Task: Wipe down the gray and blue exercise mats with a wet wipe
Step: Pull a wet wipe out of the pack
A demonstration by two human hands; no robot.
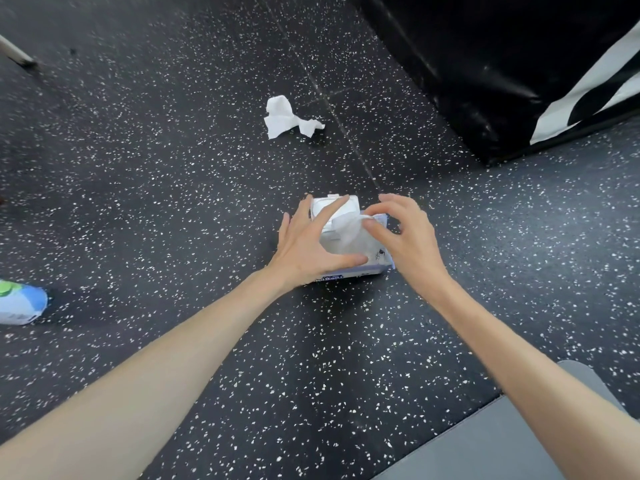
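The right hand (405, 237) has its thumb and forefinger pinched on a white wet wipe (346, 226) that sticks up out of the pack's opening, its other fingers curled loosely above. The left hand (311, 244) is spread wide in an open grip, fingers and thumb bracing the near and left sides of the wet wipe pack (360, 261), holding it down on the floor. The pack is a soft white and lavender packet with dark print along its near edge, and its white flip lid (329, 206) stands open on the far side, partly behind the left fingers.

The pack lies on the black rubber floor (173, 168), speckled with white. Farther off, well apart from the pack, a crumpled white wipe (287, 117) lies on that floor. At the lower right corner, near the right forearm, a corner of the gray exercise mat (502, 438) shows. At the left edge lies another packet (20, 306), blue and white with a green patch, only partly in view. At the upper right sits a large glossy black pad (467, 64) with a white stripe.
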